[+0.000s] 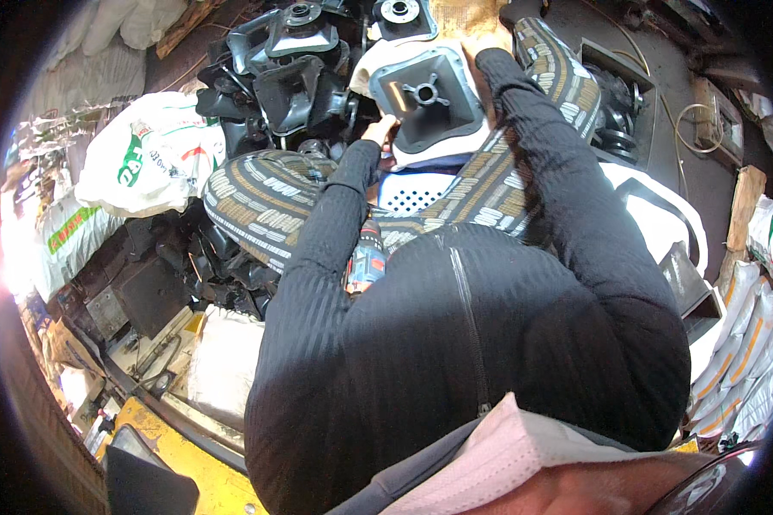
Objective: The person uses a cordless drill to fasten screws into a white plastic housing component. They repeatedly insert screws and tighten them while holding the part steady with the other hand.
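Observation:
In front of me, over my lap, sits a black square moulded part with a flared rim and a spoked round hub in its middle. My left hand is closed at its left edge, thumb up against the rim. My right hand reaches past the part's upper right corner; glare and the sleeve cuff hide its fingers. A blue and black cordless drill lies against my left side, below the left forearm. White cloth or sheet material shows under the part, beside a white perforated surface.
Several similar black parts are heaped ahead on the left, and another stands beyond the held one. White sacks lie left. A grey tray of black round pieces sits right. Stacked sacks and a yellow frame are nearer.

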